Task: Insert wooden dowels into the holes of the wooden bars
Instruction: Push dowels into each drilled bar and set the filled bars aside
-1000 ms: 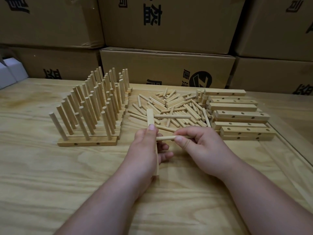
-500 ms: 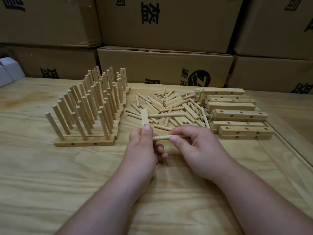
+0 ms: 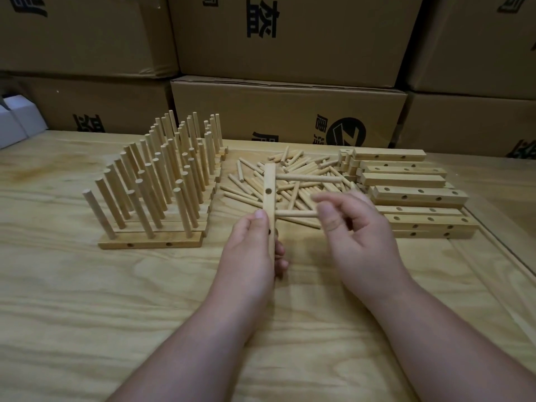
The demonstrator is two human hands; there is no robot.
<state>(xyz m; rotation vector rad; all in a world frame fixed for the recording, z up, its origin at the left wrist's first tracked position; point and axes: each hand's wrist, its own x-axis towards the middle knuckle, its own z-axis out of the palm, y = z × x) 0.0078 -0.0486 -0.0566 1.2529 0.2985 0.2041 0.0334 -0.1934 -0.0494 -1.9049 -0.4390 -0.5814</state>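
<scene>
My left hand (image 3: 249, 250) grips a wooden bar (image 3: 269, 181) that points away from me, its holed face turned up. Two dowels stick out of it to the right, an upper dowel (image 3: 307, 178) and a lower dowel (image 3: 294, 213). One empty hole shows between them. My right hand (image 3: 356, 236) hovers at the lower dowel's free end; the thumb is at its tip, and the blurred index finger is lifted above it. Loose dowels (image 3: 249, 187) lie in a heap behind the hands.
Finished bars with upright dowels (image 3: 150, 243) stand in rows at the left. A stack of bare drilled bars (image 3: 417, 194) lies at the right. Cardboard boxes (image 3: 290, 111) wall off the back. A white box (image 3: 17, 117) sits far left. A raised strip (image 3: 499, 256) runs along the table's right side.
The bar has turned so its holed face shows more. My right fingers, which pinched the lower dowel, have loosened and spread while the dowel stays in the bar.
</scene>
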